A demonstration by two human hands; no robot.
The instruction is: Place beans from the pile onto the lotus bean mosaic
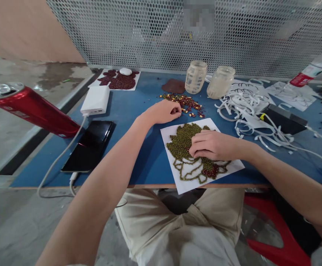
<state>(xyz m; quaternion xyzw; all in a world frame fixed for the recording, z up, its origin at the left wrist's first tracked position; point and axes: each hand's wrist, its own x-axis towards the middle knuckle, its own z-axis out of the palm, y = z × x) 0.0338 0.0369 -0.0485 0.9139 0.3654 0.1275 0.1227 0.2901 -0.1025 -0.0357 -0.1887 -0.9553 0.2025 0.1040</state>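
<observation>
Green beans (180, 141) on white paper (181, 187) lie under the right hand (212, 145), fingers bunched, probably placing; mixed beans (190, 103) border the left hand (165, 111), fingers curled. Both grips are hidden; the next move wants light pinching.

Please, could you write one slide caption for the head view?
Right hand at a bean mosaic on white paper, left hand beside a mixed seed pile.
</observation>
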